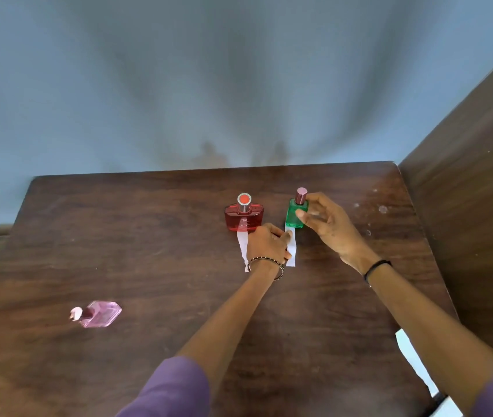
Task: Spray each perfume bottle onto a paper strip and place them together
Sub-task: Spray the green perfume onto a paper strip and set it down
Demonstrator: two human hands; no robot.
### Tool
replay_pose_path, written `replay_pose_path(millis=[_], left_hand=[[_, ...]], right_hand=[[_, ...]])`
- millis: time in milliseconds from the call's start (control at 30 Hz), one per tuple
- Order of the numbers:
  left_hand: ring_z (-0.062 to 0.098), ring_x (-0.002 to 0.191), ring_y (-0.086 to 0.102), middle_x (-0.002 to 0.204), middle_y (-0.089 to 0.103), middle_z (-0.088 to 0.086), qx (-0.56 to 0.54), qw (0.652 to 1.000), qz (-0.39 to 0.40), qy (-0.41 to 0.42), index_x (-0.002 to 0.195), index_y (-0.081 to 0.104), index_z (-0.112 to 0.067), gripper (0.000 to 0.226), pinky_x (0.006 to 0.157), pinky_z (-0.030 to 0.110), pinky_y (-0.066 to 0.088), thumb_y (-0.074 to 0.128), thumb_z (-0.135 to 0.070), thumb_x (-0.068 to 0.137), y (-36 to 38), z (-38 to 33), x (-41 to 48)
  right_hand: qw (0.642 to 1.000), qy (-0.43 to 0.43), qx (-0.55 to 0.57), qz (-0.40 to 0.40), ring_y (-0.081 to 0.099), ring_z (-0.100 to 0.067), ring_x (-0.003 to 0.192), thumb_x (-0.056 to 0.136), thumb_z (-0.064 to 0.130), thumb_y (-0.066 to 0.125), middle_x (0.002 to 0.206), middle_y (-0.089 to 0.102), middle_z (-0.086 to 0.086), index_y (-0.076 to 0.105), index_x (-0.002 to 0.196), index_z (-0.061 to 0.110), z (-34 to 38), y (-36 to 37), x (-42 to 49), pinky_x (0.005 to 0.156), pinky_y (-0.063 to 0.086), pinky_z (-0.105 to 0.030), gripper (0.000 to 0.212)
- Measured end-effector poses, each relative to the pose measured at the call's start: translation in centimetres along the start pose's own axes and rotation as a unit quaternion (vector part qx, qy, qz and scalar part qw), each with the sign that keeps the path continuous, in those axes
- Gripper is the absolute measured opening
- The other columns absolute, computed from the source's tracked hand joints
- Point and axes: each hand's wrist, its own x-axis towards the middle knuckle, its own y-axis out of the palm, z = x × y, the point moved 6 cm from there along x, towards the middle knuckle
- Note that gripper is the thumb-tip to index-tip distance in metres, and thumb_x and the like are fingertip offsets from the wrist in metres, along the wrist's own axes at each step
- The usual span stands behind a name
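The right hand (326, 224) gripped the green bottle (296, 214) from its right side, thumb across the near face and fingers curled round the glass. The bottle stood upright with its pinkish cap on top. Its base met the far end of a white paper strip (292, 251); whether it rested on the paper or hung just above it could not be told.

The left hand (266, 243) lay knuckles-up just beside that strip with its fingers curled and its thumb tip on the paper's left edge. Whether it pinched the strip or only pressed it down was unclear.

Just left of this hand stood the red bottle (243, 217), upright on the far end of a second strip (242, 243), which ran back toward the person and passed under the left wrist. The two bottles were near each other, side by side, toward the far edge of the wooden table (149, 251).

The pink bottle (98, 314) lay on its side, well apart from the others at the near left. A larger piece of white paper (410, 353) sat at the table's right edge, partly hidden by the right forearm. A beaded bracelet (266, 260) circled the left wrist and a dark band (376, 266) the right — both arms wore purple sleeves (173, 389).
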Motion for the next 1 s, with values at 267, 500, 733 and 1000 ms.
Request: replay_pose_path(millis=[267,500,733,1000], left_hand=[[0.029,0.056,0.074,0.066,0.074,0.011,0.025,1.0,-0.008,0.012,0.076,0.059,-0.018,0.021,0.067,0.052,0.062,0.071,-0.028,0.09,0.0,-0.5,0.0],[0.027,0.053,0.073,0.065,0.072,0.008,0.036,0.999,-0.016,0.017,0.075,0.058,-0.02,0.023,0.064,0.049,0.062,0.071,-0.031,0.091,-0.1,-0.6,0.1],[0.031,0.048,0.066,0.059,0.066,0.01,-0.008,1.0,-0.013,0.018,0.073,0.053,-0.017,0.027,0.049,0.037,0.057,0.063,-0.027,0.096,-0.2,-0.2,-0.2],[0.024,0.042,0.055,0.056,0.06,0.008,-0.011,0.999,-0.025,0.028,0.068,0.049,-0.018,0.031,0.036,0.021,0.043,0.059,-0.021,0.097,-0.6,1.0,-2.0]], right_hand=[[1.0,-0.008,-0.008,0.027,0.064,-0.01,0.124,0.097,0.012,0.069,0.128,0.071,0.002,0.063,0.124,0.015,0.3,0.5,0.4,0.106,0.048,-0.027,0.027],[0.998,-0.011,-0.037,0.052,0.063,-0.007,0.124,0.098,0.016,0.068,0.129,0.07,0.005,0.062,0.122,0.017,0.5,0.5,0.8,0.111,0.047,-0.034,0.025],[0.997,0.018,-0.067,0.036,0.058,-0.011,0.13,0.096,0.009,0.071,0.137,0.065,0.004,0.056,0.132,0.02,-0.6,0.3,0.3,0.111,0.043,-0.03,0.041],[0.992,0.054,-0.092,-0.074,0.065,-0.014,0.118,0.093,-0.003,0.07,0.127,0.07,-0.005,0.057,0.133,0.007,-2.0,-0.9,-2.0,0.104,0.051,-0.028,0.043]])
